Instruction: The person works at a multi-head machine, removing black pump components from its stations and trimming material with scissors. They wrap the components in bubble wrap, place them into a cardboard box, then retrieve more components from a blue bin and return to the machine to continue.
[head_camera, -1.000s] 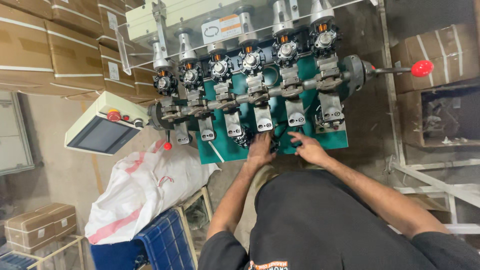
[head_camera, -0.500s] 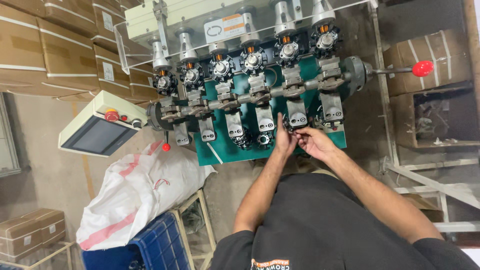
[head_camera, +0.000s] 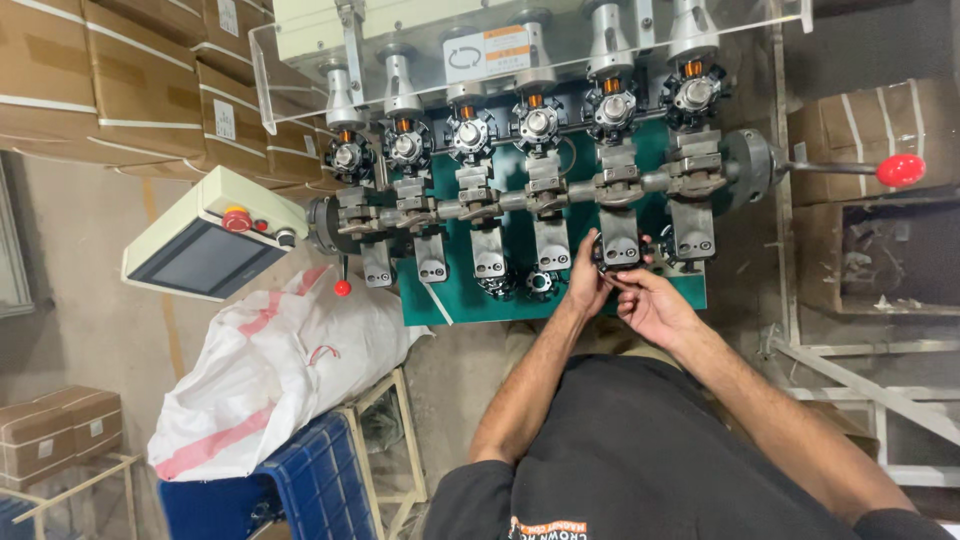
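A winding machine with a green base plate (head_camera: 450, 305) carries a row of several stations, each with a spindle head and a grey clamp block. Both my hands are at the fifth station from the left. My left hand (head_camera: 585, 285) grips the left side of a small dark round part (head_camera: 618, 262) just under that station's grey block (head_camera: 619, 232). My right hand (head_camera: 652, 305) pinches the same part from below and to the right. Similar dark round parts (head_camera: 540, 284) sit under the third and fourth stations.
A lever with a red knob (head_camera: 900, 170) sticks out at the right. A cream control box with a screen (head_camera: 205, 250) hangs at the left, a white sack (head_camera: 270, 370) and blue crate (head_camera: 300, 490) below it. Cardboard boxes (head_camera: 120, 90) are stacked at the left.
Both hands have moved to the right along the machine, from around the fourth station to the fifth, and now close on the dark round part there.
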